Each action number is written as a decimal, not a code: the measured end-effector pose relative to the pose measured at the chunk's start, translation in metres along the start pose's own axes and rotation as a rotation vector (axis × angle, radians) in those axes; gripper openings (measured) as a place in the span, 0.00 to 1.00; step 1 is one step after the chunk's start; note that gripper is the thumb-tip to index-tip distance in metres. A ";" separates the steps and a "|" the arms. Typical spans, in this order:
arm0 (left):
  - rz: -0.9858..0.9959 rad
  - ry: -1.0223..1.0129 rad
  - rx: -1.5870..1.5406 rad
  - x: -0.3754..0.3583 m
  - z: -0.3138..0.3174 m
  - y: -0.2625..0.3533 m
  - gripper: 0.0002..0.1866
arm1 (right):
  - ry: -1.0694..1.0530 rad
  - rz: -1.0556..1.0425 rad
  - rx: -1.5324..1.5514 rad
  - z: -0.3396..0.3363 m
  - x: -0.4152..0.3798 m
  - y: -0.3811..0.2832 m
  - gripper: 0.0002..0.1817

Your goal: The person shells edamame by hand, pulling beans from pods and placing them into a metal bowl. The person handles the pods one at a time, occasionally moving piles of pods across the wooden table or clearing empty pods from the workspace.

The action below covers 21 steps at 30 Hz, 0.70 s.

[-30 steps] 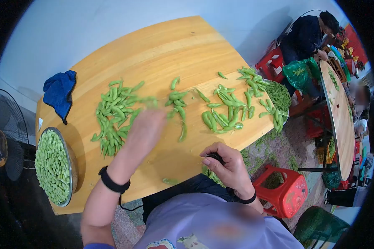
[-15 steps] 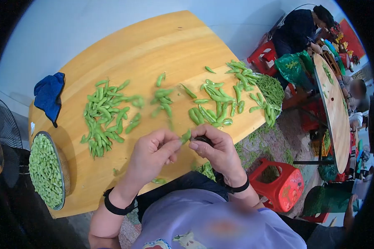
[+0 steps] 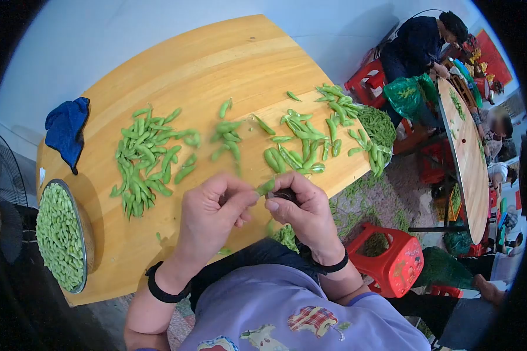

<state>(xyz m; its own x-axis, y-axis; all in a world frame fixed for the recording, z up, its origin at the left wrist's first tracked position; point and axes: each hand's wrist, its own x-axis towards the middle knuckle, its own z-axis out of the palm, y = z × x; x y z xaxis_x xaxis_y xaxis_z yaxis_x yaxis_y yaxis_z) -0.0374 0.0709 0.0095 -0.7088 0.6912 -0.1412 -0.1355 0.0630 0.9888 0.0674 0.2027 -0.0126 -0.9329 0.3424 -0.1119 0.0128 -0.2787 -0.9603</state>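
Observation:
Between my two hands is a green edamame pod (image 3: pixel 266 187), pinched in the fingertips of my left hand (image 3: pixel 212 212). My right hand (image 3: pixel 305 207) is closed around a small dark object (image 3: pixel 286 196), its kind mostly hidden by the fingers, with the thumb close to the pod's end. Beyond my left hand lies a heap of plump edamame pods (image 3: pixel 140 155). A smaller cluster of pods (image 3: pixel 228 134) sits in the middle of the table. Opened, flatter pods (image 3: pixel 301 131) are scattered on the right side.
A metal bowl (image 3: pixel 88 240) of shelled beans stands at the table's left edge, near a blue cloth (image 3: pixel 67 131) and a fan (image 3: pixel 7 169). Right are a heap of pods (image 3: pixel 377 126), a red stool (image 3: pixel 401 263) and another wooden table (image 3: pixel 465 158) with people around it.
The view has shifted slightly. Both hands keep almost the same pose, with the pod still pinched between them and the dark object still in my right hand.

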 end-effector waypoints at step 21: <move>-0.061 -0.052 -0.262 -0.015 0.010 -0.007 0.10 | -0.119 0.020 0.009 0.002 -0.005 -0.039 0.05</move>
<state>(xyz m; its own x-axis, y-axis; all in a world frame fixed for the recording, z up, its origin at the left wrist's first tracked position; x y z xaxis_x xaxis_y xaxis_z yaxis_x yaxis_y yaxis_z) -0.0191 0.0674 0.0050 -0.6581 0.7284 -0.1906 -0.3563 -0.0783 0.9311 0.0702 0.2099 0.0263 -0.9686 0.2279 -0.0998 0.0296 -0.2926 -0.9558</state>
